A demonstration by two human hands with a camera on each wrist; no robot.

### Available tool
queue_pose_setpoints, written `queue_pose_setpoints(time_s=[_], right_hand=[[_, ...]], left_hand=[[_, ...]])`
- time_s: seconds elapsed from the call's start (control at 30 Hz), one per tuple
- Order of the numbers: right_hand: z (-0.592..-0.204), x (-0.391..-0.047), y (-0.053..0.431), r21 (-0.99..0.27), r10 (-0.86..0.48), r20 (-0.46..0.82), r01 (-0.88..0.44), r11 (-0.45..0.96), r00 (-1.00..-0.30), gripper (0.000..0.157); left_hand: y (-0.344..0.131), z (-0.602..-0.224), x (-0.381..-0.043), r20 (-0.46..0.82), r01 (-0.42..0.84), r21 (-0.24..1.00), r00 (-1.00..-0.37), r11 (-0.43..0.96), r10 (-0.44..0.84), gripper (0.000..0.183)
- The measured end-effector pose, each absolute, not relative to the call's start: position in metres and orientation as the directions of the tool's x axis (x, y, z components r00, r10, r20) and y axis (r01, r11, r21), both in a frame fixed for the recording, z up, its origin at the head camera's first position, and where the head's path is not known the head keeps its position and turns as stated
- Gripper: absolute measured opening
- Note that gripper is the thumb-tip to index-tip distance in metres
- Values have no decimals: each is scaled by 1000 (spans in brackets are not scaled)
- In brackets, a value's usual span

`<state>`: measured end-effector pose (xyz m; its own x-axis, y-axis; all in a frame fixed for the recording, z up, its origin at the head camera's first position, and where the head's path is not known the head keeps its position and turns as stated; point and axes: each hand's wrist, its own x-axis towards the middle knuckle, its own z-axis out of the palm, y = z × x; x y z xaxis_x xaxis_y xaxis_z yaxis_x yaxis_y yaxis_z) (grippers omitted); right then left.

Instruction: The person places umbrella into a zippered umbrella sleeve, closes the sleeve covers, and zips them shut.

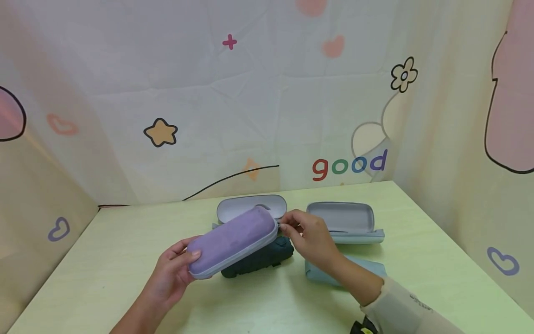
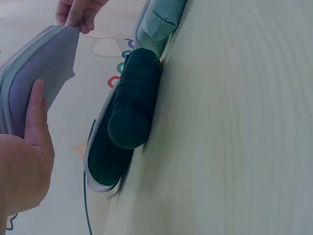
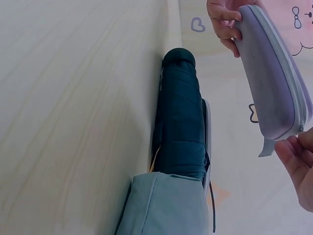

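My left hand (image 1: 173, 271) grips the lower left end of a purple zip case (image 1: 233, 241), thumb on top, and holds it tilted above the table. A pale zipper band runs along the case's edge, and the case looks closed. At its raised right end, my right hand (image 1: 310, 234) pinches the zipper pull (image 1: 280, 225) between thumb and fingers. A small grey-blue tab (image 3: 267, 148) sticks out from that end in the right wrist view. Below the case lies a dark green folded umbrella (image 2: 139, 88), partly hidden by it in the head view.
Behind the umbrella an open case (image 1: 235, 207) shows its pale lid. Another open case (image 1: 342, 217) stands at the back right, with a light blue folded bundle (image 1: 321, 273) before it. A small black and yellow object (image 1: 364, 327) lies at the front edge, under the right sleeve.
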<state>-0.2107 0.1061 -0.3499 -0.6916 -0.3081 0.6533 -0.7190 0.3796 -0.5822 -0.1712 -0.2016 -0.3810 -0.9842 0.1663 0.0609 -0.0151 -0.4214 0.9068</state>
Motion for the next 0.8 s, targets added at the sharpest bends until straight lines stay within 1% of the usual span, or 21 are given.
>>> queue_pose_setpoints(time_s=[0.37,0.6,0.8], right_hand=[[-350,-211,109,-557,-336,644,-723,408,-687,12],[-349,-211,110,-562,-346,635,-720,408,-691,13],[-352,-212,111,-549,-361,633,-726,414,-685,13]], left_hand=[[-211,-387,-174,136,38,919,-965,-393,225,30],[-211,-383,-172,129,19,931,-952,-365,279,31],[-214,-382,-172,135,16,948,-925,-319,355,31]])
